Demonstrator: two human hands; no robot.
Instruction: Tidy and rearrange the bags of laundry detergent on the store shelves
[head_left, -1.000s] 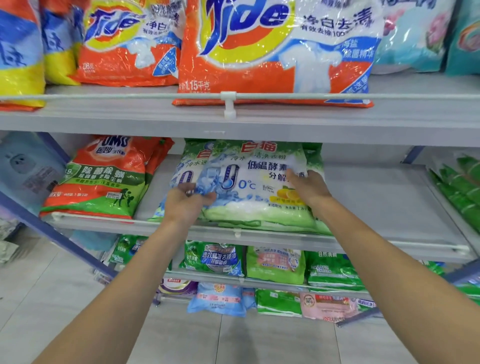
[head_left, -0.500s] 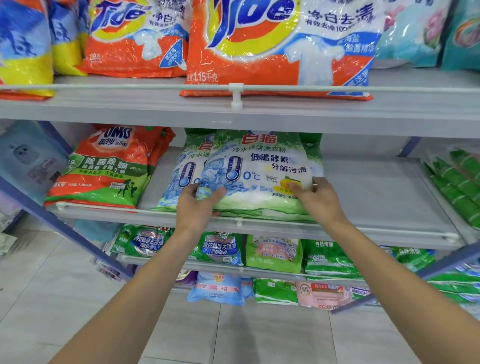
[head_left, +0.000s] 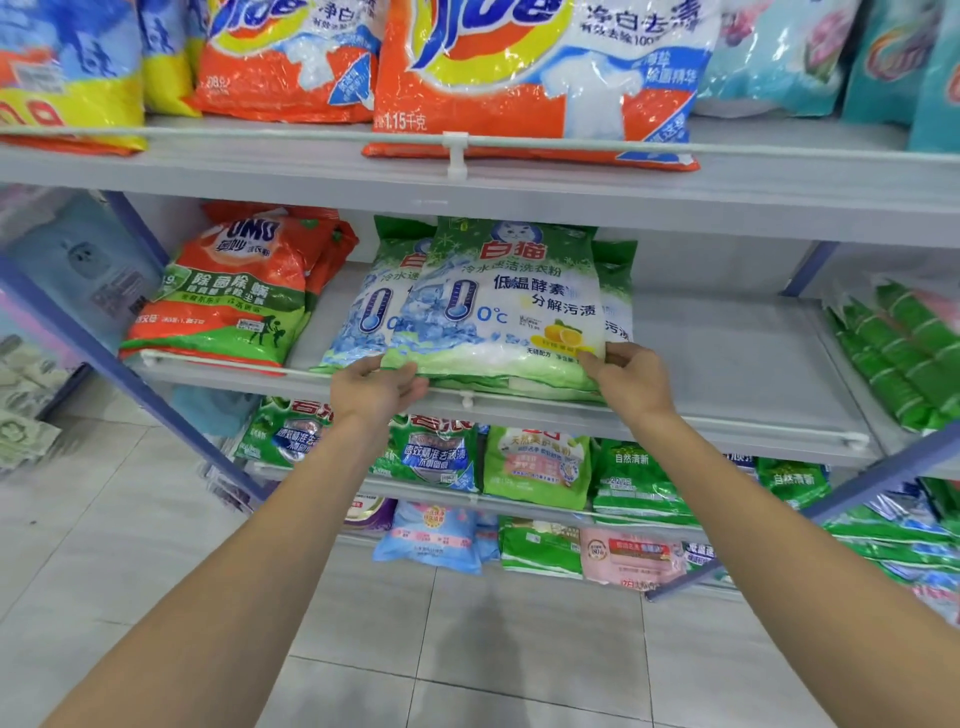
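**Detergent shelf tidy: roughly midway, I'd say**

Hands are both on the same thing right now. The left hand (head_left: 374, 389) curls round the near-left corner of the top green-and-white bag (head_left: 498, 306), and the right hand (head_left: 631, 382) pinches its near-right corner, thumb on top.

That bag lies on a small stack mid-way along the middle shelf (head_left: 727, 374), close to the front edge. It looks about squared up, though the bag underneath (head_left: 363, 312) pokes out toward 9 o'clock, so I wouldn't call the pile done.

Orange bags (head_left: 228, 301) at 9 o'clock of the stack and the Tide bags (head_left: 535, 78) at 12 look okay-ish. The real leftover work, judging by the mess, is at 6 o'clock: the lower-shelf bags (head_left: 535, 467) sit jumbled and overlapping.
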